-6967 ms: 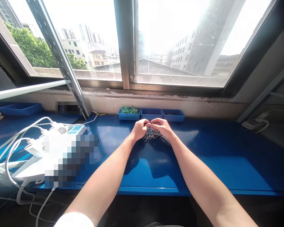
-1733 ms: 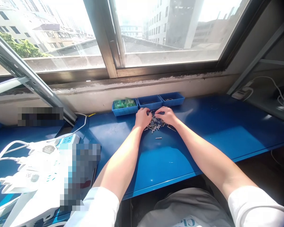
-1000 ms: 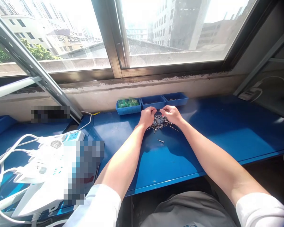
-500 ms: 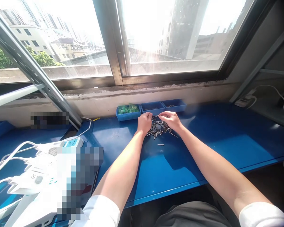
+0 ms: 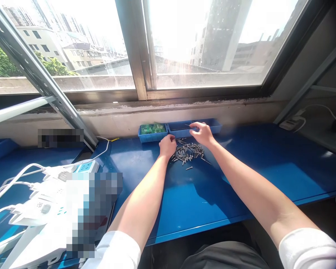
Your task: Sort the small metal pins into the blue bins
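Note:
A loose pile of metal screws lies on the blue tabletop, with one single screw apart in front of it. My left hand rests at the pile's left edge. Its fingers are curled together, and whatever they hold is hidden. Over the row of bins, my right hand pinches what looks like a thin dark screw above the middle blue bin. Part of the right blue bin is covered by that hand. The left bin contains green packets.
A white power strip with plugs and cables takes up the left side, beside a blurred-out object. A metal shelf post slants up at the left. Behind the bins are a low wall and a window. Another blue bin stands far left.
My right hand has moved up from the pile to over the bins with the thin screw. My left hand has shifted slightly left. The single screw in front has turned a little.

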{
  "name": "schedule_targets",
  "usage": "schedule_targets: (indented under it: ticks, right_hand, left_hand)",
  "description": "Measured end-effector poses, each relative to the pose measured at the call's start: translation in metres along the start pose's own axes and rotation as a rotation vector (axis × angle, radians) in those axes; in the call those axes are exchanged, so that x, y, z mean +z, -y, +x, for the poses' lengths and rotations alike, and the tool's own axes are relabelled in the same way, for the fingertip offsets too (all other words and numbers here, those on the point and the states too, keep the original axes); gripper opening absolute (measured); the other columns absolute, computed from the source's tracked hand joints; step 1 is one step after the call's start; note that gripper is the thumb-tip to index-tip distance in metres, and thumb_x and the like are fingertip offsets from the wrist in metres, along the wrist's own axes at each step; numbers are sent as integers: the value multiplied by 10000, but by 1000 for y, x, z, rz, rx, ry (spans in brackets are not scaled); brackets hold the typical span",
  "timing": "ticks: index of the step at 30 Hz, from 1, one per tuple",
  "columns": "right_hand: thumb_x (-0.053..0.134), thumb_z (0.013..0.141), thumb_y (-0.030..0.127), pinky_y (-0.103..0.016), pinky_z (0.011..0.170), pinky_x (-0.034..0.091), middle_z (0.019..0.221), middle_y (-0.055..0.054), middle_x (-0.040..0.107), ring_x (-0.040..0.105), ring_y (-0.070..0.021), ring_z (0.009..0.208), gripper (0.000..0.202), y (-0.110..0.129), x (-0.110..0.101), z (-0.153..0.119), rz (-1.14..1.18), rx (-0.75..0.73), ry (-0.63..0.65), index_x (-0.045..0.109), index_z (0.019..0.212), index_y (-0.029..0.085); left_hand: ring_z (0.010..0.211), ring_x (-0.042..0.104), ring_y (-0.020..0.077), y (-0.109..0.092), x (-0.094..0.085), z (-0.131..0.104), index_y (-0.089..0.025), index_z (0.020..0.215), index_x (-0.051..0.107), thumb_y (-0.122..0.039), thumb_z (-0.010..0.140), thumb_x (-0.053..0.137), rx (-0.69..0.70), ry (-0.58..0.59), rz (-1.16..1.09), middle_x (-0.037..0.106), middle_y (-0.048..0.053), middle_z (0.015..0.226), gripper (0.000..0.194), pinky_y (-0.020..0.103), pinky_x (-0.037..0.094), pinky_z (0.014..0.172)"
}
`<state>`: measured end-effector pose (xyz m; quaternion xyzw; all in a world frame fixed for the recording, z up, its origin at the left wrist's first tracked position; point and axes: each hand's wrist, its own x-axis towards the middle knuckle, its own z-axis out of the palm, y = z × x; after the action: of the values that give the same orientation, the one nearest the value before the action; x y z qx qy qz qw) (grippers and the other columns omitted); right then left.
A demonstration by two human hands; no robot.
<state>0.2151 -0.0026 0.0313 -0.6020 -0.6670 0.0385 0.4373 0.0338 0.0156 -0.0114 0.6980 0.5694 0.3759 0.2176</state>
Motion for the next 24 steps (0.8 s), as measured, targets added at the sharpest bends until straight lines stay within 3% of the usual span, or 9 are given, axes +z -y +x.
schedule_targets:
  ticks: [7, 12, 15, 18, 24]
  right_hand:
    - [547, 641, 187, -404, 959, 407, 992, -32, 675, 492, -251, 1069, 398, -32, -23, 20, -80, 146, -101, 666, 1021, 196]
    - [597, 615, 217, -451, 1000, 364, 1162, -85, 604, 359, -309, 1244, 549, -49, -28, 18, -106, 225, 53, 609, 1164, 192]
    - [608, 624, 220, -474, 1032, 321, 1293, -83, 519, 326, -321, 1266, 536, -45, -21, 5, -158, 151, 53, 609, 1160, 204]
    - [562, 691, 231, -442, 1008, 357, 1219, -83, 566, 394, -291, 1208, 410, -37, -10, -12, -154, 16, 28, 638, 1092, 195]
    - [585, 744, 340, -422, 961, 392, 1095, -67, 616, 460, -261, 1102, 341, -25, 2, -38, -83, -127, 215, 643, 1055, 212]
  left_hand:
    - [979, 595, 241, 1, 1, 0, -187, 1006, 616, -247, 830, 470, 1, 26, 23, 679, 76, 1006, 237, 361, 411, 862]
    - [982, 588, 251, 1, 2, 0, -187, 1055, 585, -293, 840, 462, -11, 24, 29, 670, 86, 1030, 270, 374, 393, 861]
    - [952, 590, 245, 1, 1, -1, -205, 989, 606, -309, 853, 442, 5, 26, 28, 677, 73, 995, 237, 365, 391, 842]
    - [889, 594, 225, 0, 1, -2, -217, 857, 622, -293, 880, 383, 28, -4, 8, 685, 52, 893, 252, 339, 399, 803]
    - [766, 598, 202, -6, -6, -1, -196, 758, 612, -338, 908, 326, -3, -124, -11, 666, 65, 776, 354, 297, 422, 701]
